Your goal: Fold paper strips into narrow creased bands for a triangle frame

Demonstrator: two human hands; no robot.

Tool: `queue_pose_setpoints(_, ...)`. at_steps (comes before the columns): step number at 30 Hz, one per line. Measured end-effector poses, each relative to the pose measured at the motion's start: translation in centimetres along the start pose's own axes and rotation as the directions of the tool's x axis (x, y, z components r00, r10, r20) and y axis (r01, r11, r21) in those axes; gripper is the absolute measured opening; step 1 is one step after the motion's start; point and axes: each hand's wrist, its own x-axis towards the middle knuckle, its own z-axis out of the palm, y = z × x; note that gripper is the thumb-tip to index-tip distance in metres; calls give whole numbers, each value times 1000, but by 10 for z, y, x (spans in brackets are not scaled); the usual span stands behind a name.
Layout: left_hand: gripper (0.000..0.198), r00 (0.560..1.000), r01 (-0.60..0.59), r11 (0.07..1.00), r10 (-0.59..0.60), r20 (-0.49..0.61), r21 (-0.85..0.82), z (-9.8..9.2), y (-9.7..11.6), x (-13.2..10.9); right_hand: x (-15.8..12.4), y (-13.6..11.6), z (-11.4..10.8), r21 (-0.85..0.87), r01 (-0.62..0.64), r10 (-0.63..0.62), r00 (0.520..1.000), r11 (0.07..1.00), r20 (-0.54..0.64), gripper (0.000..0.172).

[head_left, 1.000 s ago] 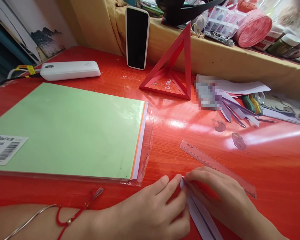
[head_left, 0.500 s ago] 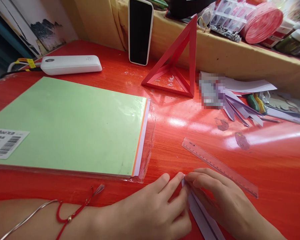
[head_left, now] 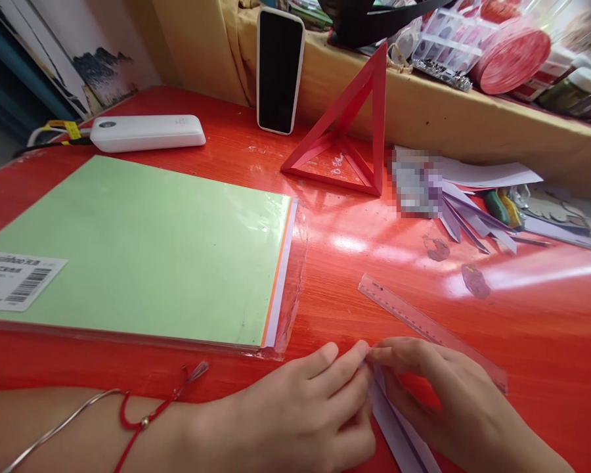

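Note:
A folded strip of pale purple paper (head_left: 398, 430) lies at the bottom of the view, its far tip hidden under my fingertips. My left hand (head_left: 305, 404) presses on the strip's left side near that tip, fingers bent. From the right, my right hand (head_left: 438, 387) pinches the same end with thumb and forefinger, the two hands' fingertips touching. Just beyond the right hand is a clear ruler (head_left: 423, 322), partly covered by it. A pack of coloured paper (head_left: 167, 256) with a green top sheet lies to the left.
A red paper pyramid frame (head_left: 342, 131) stands at the back beside an upright phone (head_left: 278, 72). A white power bank (head_left: 148, 133) with cables lies at the back left. Purple paper scraps (head_left: 467, 207) and pliers (head_left: 503, 205) lie at the back right, below a cluttered ledge (head_left: 453, 108).
My right hand's fingers have drawn in closer on the strip's tip. The left hand has barely moved, and the camera view has shifted slightly.

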Motion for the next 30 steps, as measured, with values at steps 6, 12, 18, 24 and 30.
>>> queue_pose_setpoints(6,20,997,-67,998,66,-26,-14,2,-6,2,6,2,-4,65,-37,42,997,997,-70,17)
queue_pose_setpoints(12,21,999,-37,999,36,-25,-9,-1,-4,1,11,5,-3,112,-4,10,998,994,-54,18)
queue_pose_setpoints(18,23,999,-32,999,32,-21,31,-3,-4,2,11,4,-10,45,145,-147,988,988,48,25)
queue_pose_setpoints(24,20,1000,-15,1000,15,-12,18,-5,-3,3,4,9,-9,14,210,-210,974,978,81,28)
queue_pose_setpoints(30,26,1000,-17,1000,17,-17,4,-3,0,0,4,16,-7,140,85,-85,996,987,-8,21)
